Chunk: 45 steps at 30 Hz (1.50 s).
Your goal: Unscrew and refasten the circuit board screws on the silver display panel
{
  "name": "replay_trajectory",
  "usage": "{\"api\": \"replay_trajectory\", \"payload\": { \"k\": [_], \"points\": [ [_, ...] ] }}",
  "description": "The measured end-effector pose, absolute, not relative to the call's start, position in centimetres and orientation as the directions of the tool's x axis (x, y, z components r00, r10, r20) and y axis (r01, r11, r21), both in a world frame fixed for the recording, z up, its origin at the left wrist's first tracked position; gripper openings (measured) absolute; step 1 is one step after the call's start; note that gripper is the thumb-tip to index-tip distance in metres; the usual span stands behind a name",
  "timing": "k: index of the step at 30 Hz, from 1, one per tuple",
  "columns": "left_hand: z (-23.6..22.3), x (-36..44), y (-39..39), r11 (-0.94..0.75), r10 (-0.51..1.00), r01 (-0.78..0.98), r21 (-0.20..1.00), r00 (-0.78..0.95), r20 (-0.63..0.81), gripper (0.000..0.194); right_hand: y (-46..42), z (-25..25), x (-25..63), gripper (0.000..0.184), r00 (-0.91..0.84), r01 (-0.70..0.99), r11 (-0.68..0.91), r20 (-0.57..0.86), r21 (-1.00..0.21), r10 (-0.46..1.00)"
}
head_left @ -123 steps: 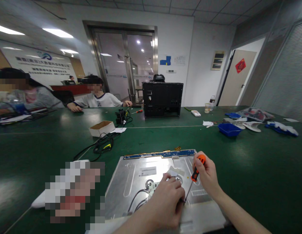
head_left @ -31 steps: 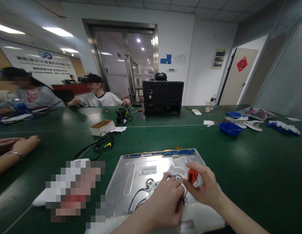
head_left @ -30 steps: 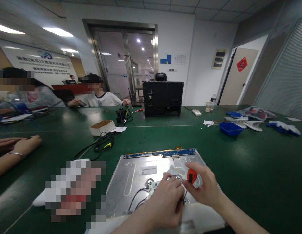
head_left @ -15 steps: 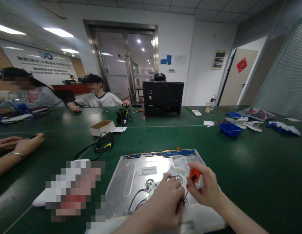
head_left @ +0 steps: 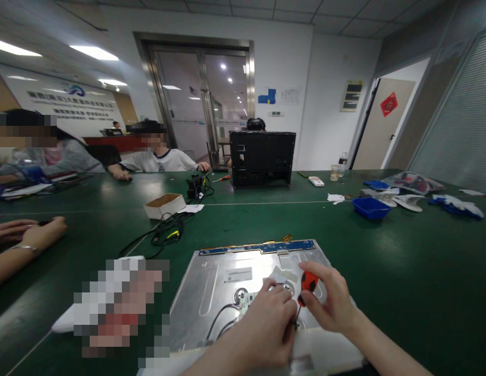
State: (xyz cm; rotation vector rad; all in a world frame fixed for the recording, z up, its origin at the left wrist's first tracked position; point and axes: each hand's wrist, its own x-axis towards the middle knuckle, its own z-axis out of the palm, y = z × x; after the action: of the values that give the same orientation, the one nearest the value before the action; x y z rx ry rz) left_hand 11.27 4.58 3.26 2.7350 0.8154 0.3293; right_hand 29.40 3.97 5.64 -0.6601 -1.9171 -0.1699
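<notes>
My right hand (head_left: pixel 330 296) pinches the red and black handle of a screwdriver (head_left: pixel 309 282) between thumb and fingers. Its thin shaft slants down toward a silver metal display panel (head_left: pixel 206 271), lying flat before me; the tip is partly hidden. My left hand (head_left: pixel 272 318) rests on the panel beside the shaft, fingers curled in, and what they grip, if anything, is out of sight. Partly under that hand is a small pale circuit board (head_left: pixel 247 301) with dark cables (head_left: pixel 219 316). A blue circuit strip (head_left: pixel 262 247) runs along the panel's far edge.
Beyond the panel are a small open box (head_left: pixel 164 206), black cables (head_left: pixel 168 230), a black monitor casing (head_left: pixel 262 159) and another screwdriver (head_left: pixel 222 178). A blue tray (head_left: pixel 371 208) and gloves (head_left: pixel 456 205) lie to the right. A co-worker's hands (head_left: pixel 39 235) are at left.
The screwdriver handle has turned in my right hand and shifted slightly left, showing different black patches. My left hand stays in nearly the same spot.
</notes>
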Motion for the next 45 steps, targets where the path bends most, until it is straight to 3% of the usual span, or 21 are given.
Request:
{"api": "replay_trajectory", "payload": {
  "k": [6,10,15,21,30,36,45],
  "points": [
    [3.4,11.4,4.6,-0.806,0.567,0.509,0.301,0.81,0.151,0.006,3.9,5.8,29.6,0.041,-0.311,0.434,0.868,0.865,-0.24,0.395],
    [3.2,11.3,4.7,-0.804,0.568,0.51,0.307,0.81,0.142,0.007,3.9,5.8,29.3,0.044,-0.277,0.443,0.869,0.888,-0.222,0.368],
    [2.9,11.3,4.6,-0.804,0.565,0.501,0.322,0.812,0.148,0.018,4.2,5.4,29.0,0.038,-0.231,0.483,0.857,0.918,-0.178,0.321],
    [2.8,11.3,4.6,-0.799,0.571,0.506,0.325,0.808,0.148,0.013,4.2,5.2,29.2,0.033,-0.274,0.514,0.844,0.904,-0.151,0.329],
    [2.9,11.3,4.6,-0.804,0.571,0.505,0.315,0.803,0.172,0.008,3.9,5.7,29.2,0.046,-0.277,0.475,0.85,0.878,-0.229,0.391],
    [2.8,11.3,4.6,-0.806,0.559,0.492,0.329,0.815,0.15,0.021,4.5,5.1,29.0,0.037,-0.214,0.491,0.847,0.915,-0.202,0.342],
    [2.4,11.3,4.5,-0.798,0.577,0.496,0.343,0.793,0.196,0.012,4.2,5.7,29.2,0.035,-0.296,0.436,0.87,0.876,-0.231,0.381]
  ]
}}
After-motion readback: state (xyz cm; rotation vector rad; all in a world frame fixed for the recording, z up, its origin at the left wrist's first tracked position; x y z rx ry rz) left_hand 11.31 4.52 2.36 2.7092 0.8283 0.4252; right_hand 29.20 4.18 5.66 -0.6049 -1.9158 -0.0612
